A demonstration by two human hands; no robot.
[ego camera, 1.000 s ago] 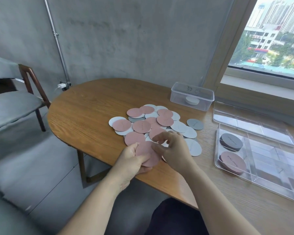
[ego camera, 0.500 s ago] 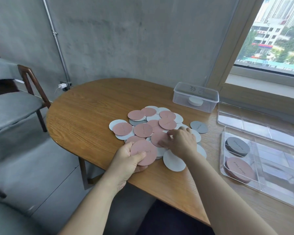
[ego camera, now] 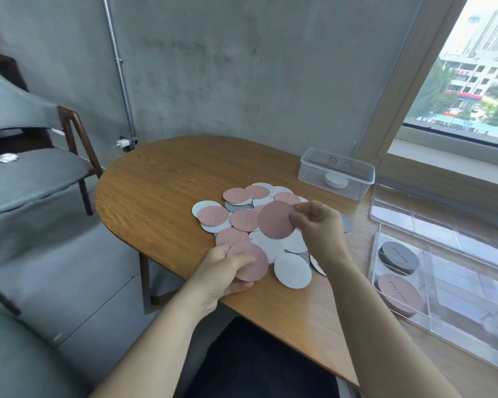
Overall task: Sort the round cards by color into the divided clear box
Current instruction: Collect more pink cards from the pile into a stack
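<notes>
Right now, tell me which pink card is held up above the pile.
The pink card pinched by the right hand, up above the pile. The other pink cards lie flat there or sit low in the left hand.

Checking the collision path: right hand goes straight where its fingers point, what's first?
The right hand pinches a lifted pink card, fingers pointing toward the person's left. That line runs over the loose pile; the hand looks raised, so it may clear it. Depth is unclear.
</notes>
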